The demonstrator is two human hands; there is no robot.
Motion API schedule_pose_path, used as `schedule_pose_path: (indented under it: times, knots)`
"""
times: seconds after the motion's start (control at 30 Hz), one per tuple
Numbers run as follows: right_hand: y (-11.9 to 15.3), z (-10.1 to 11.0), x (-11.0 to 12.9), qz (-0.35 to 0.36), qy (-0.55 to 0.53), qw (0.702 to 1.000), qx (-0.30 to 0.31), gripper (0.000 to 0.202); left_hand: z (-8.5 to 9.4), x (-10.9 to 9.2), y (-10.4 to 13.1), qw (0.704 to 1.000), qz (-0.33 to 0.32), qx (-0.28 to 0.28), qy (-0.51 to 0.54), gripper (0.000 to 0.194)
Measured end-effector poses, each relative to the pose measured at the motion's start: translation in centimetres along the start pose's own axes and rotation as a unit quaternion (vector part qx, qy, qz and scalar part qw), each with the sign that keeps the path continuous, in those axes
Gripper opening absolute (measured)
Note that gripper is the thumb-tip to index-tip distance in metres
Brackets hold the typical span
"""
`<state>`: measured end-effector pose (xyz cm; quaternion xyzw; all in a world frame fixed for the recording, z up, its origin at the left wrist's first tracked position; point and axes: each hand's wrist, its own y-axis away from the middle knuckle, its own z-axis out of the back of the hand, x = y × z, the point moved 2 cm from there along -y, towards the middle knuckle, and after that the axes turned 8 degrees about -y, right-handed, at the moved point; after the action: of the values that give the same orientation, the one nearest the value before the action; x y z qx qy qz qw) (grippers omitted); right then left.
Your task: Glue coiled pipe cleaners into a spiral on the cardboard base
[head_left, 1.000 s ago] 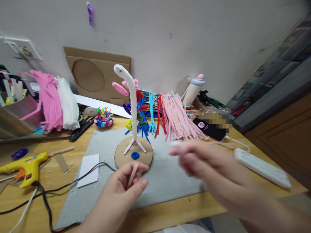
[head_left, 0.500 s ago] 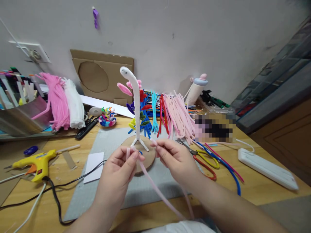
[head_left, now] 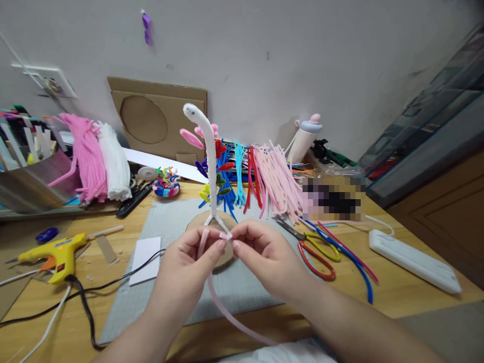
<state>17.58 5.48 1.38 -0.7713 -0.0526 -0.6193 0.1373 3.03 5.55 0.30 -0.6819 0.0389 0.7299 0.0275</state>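
Note:
A pale pink pipe cleaner point(head_left: 234, 322) runs up from my lap into both hands. My left hand point(head_left: 192, 257) pinches it between thumb and forefinger, and a short piece stands up between the fingers. The fingertips of my right hand point(head_left: 260, 249) are closed on its small bent part, right beside the left fingertips. Just behind stands a tall white pipe-cleaner stem point(head_left: 212, 176) with a curved top and splayed feet, on a round cardboard disc point(head_left: 194, 219). Pink, red, purple, green and yellow pipe-cleaner shapes show around the stem.
A yellow glue gun point(head_left: 60, 254) with cables lies at left, near a white card point(head_left: 145, 262). Scissors point(head_left: 317, 252) and a white power strip point(head_left: 414, 262) are at right. Pipe-cleaner bundles point(head_left: 276, 181) lie along the back, with a bottle point(head_left: 305, 138) behind. A grey mat point(head_left: 124, 302) lies underneath.
My right hand has moved left and down, so its fingertips now meet those of my left hand at the pink pipe cleaner. Its hanging length has shifted left.

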Motion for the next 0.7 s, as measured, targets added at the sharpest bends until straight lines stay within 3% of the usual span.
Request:
schedule_pose_path:
  times: [0.13,0.23,0.33,0.43,0.5,0.57,0.63,0.7]
  knots:
    - [-0.3,-0.2,0.1,-0.001,-0.03,1.0,0.001,0.015,-0.2,-0.1,0.2,0.999,-0.022,-0.001,-0.034,0.012]
    - [-0.4,-0.2,-0.1,-0.055,-0.091,0.994,-0.001,0.024,-0.2,-0.3,0.6,0.987,-0.101,-0.033,-0.122,0.007]
    - [-0.3,-0.2,-0.5,-0.129,-0.172,0.977,0.002,0.027,0.0,-0.2,1.2,0.935,-0.266,-0.067,-0.226,0.013]
    - [-0.2,-0.2,-0.7,-0.186,-0.231,0.955,0.0,0.026,0.1,0.2,1.9,0.843,-0.408,-0.068,-0.342,0.03]
    - [-0.1,-0.2,-0.8,-0.213,-0.262,0.941,-0.009,0.028,0.0,0.5,2.1,0.777,-0.454,-0.07,-0.431,0.038]
    - [0.0,-0.1,-0.8,-0.223,-0.274,0.936,-0.014,0.029,0.0,0.6,2.2,0.732,-0.469,-0.072,-0.489,0.04]
    - [0.1,0.0,-0.7,-0.216,-0.267,0.939,-0.007,0.03,0.1,0.6,2.3,0.722,-0.464,-0.076,-0.508,0.038]
    - [0.1,0.1,-0.8,-0.21,-0.251,0.945,0.011,0.031,0.2,0.4,2.3,0.75,-0.443,-0.07,-0.486,0.034]
